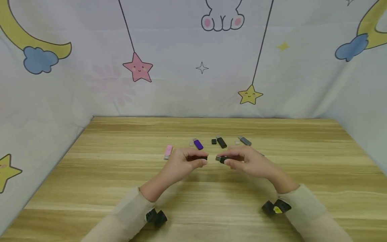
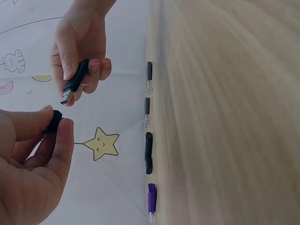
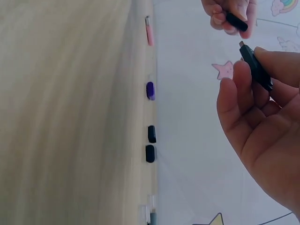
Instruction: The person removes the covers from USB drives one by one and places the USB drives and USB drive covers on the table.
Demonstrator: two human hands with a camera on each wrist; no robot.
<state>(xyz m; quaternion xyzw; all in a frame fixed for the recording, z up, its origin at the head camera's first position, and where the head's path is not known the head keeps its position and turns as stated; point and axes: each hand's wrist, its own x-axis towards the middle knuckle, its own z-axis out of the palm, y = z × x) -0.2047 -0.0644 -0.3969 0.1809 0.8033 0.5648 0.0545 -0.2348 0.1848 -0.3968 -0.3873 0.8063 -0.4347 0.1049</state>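
Note:
My left hand (image 1: 178, 165) pinches a small black cap (image 2: 54, 121) between thumb and fingers. Facing it, my right hand (image 1: 255, 163) holds a black USB stick (image 2: 78, 78) by its body, with the bare metal plug (image 1: 218, 158) pointing at the cap. A short gap separates plug and cap, and both hands are raised over the wooden table (image 1: 208, 208). In the right wrist view the stick (image 3: 257, 69) slants between thumb and fingers, and the cap (image 3: 236, 21) shows beyond its tip.
Behind the hands lie a pink USB stick (image 1: 168, 151), a purple one (image 1: 198, 144) by a clear cap (image 1: 191, 143), a black one (image 1: 222, 142) by its black cap (image 1: 214, 142), and a grey one (image 1: 245, 140) by a clear cap (image 1: 237, 142). A printed curtain (image 1: 181, 97) borders the table.

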